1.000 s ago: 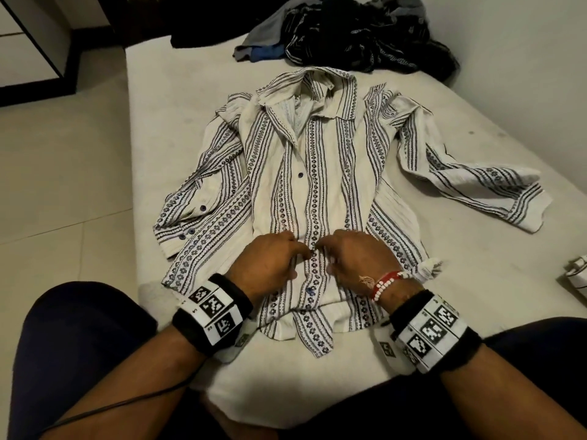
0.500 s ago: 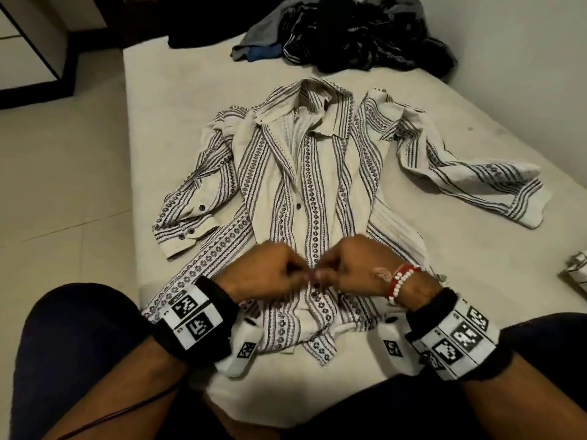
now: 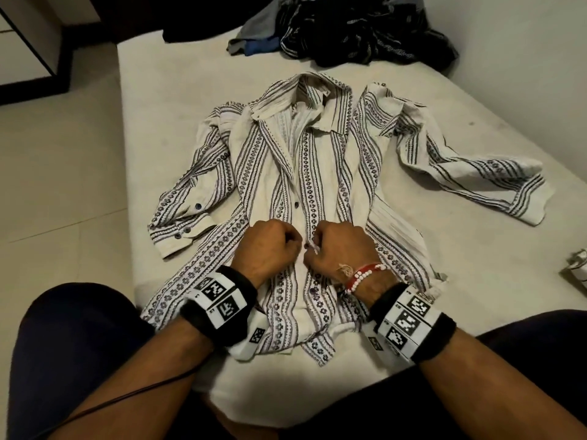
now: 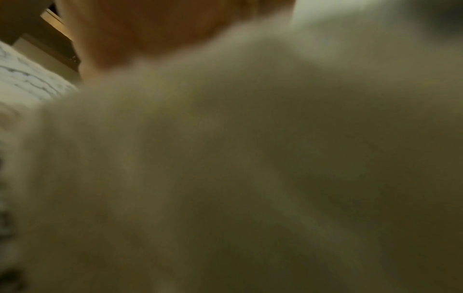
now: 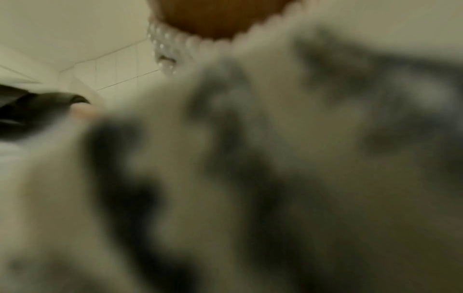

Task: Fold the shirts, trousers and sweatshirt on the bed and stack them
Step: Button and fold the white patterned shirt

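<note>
The shirt (image 3: pixel 317 198) has been pulled a little nearer to the person since half a second ago, and its bottom edge now hangs over the near edge of the bed (image 3: pixel 165 100). It lies flat, face up, in the middle of the bed, with the collar at 12 o'clock and one sleeve stretched out to 3 o'clock. The left hand (image 3: pixel 270 246) and the right hand (image 3: pixel 340 249) sit side by side low on the shirt front, knuckles up, fingers curled in. Each one pinches the cloth by the row of buttons, and they have moved slightly apart. A heap of dark clothes (image 3: pixel 359 30) lies at 12 o'clock, far from the hands. Both wrist views are too blurry to show fingers.
</note>
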